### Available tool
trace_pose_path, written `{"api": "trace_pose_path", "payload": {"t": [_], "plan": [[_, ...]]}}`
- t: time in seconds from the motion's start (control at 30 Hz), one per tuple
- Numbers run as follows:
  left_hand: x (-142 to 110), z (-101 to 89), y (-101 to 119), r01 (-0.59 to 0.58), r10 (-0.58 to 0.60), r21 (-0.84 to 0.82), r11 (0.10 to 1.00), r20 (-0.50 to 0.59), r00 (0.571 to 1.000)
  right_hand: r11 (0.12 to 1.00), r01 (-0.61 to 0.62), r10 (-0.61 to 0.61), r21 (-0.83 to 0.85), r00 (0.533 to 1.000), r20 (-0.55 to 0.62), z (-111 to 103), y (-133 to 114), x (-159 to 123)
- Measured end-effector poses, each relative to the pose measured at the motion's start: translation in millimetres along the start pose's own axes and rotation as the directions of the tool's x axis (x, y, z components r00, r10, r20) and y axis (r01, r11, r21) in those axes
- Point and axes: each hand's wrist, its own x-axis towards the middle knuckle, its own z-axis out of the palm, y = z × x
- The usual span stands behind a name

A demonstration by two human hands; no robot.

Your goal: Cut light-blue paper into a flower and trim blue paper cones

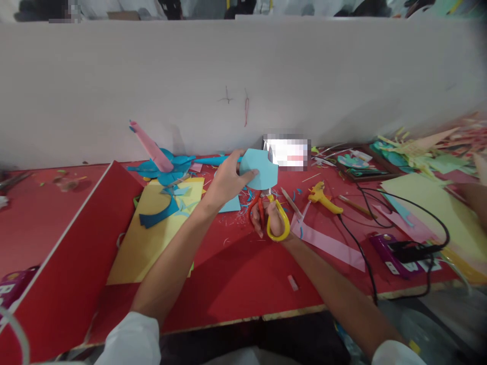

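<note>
Between the thumb and fingers of my left hand (229,178) is a light blue piece of paper (259,170), held up over the table with a curved notch in its right side. My right hand (277,217) grips scissors (279,234) with a yellow and a red handle, just below the paper. The blades reach up to the paper's lower right edge and are partly hidden by it. Thin paper scraps (243,213) lie scattered under both hands, and another blue sheet (230,204) lies flat beneath them.
Blue paper petals with a pink cone (152,147) stand at the left, behind yellow sheets (140,243). A red divider (76,253) borders them. To the right lie a yellow glue gun (324,197), a pink strip (331,246) and a purple power box (393,256) with black cables. A white wall rises behind.
</note>
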Motion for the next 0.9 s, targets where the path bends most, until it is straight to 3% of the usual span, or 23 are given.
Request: {"api": "trace_pose_path", "payload": {"t": [0.17,0.9], "plan": [[1,-2.9,1,-0.004,0.004,-0.047,0.999,0.0,1.0,0.996,0.087,-0.087,-0.007,0.996,-0.031,0,-2,0],[3,-1.4,-2,-0.062,0.061,-0.053,0.997,-0.026,0.998,0.986,0.16,-0.159,-0.045,0.987,0.021,-5,9,2]]}}
